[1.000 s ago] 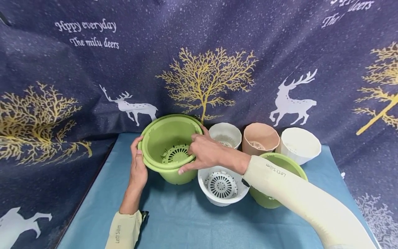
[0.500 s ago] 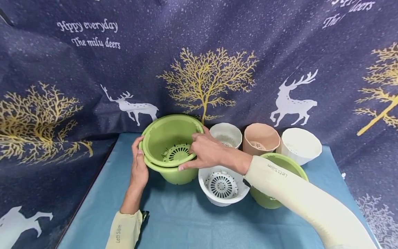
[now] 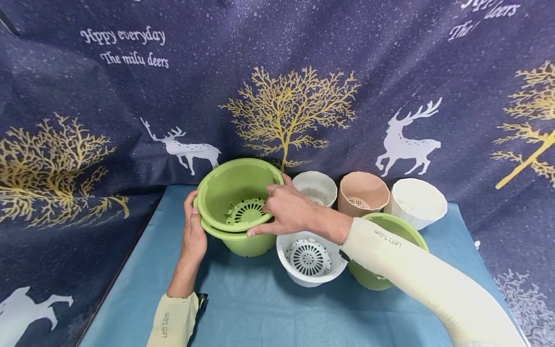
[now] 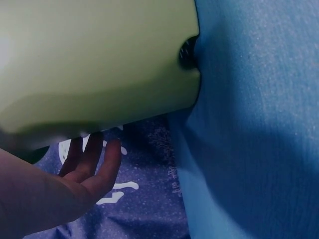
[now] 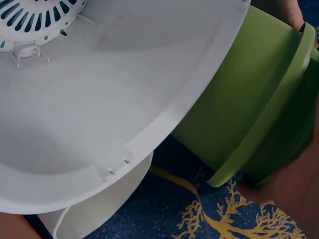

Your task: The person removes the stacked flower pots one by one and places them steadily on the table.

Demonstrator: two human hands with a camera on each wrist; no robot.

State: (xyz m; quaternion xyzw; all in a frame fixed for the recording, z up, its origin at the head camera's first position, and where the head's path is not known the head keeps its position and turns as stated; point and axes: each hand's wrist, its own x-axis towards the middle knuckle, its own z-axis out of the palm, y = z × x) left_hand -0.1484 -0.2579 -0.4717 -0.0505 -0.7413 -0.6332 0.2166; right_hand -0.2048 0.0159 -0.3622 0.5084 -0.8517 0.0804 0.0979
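Note:
Two green flowerpots are stacked at the back left in the head view. The inner green pot (image 3: 221, 202), with a slotted base, sits slightly raised in the outer green pot (image 3: 247, 246), leaving a dark gap at the near rims. My right hand (image 3: 288, 208) pinches the inner pot's right rim, some fingers hidden behind it. At the left side, my left hand (image 3: 194, 236) grips the outer pot's rim. The left wrist view has the outer wall (image 4: 99, 64) close up, with a notch at its base and my left fingers (image 4: 107, 169) by the rim.
A white slotted pot (image 3: 309, 279) stands right of the stack. Behind it are a pale grey pot (image 3: 313, 180), a terracotta pot (image 3: 364, 188) and a white pot (image 3: 418, 197). Another green pot (image 3: 368, 274) is partly under my right forearm. A patterned curtain (image 3: 277, 29) hangs behind the blue-covered table (image 3: 256, 308).
The inner green pot has risen slightly within the outer one, and the gap at the near rims has widened. Both hands keep nearly the same places.

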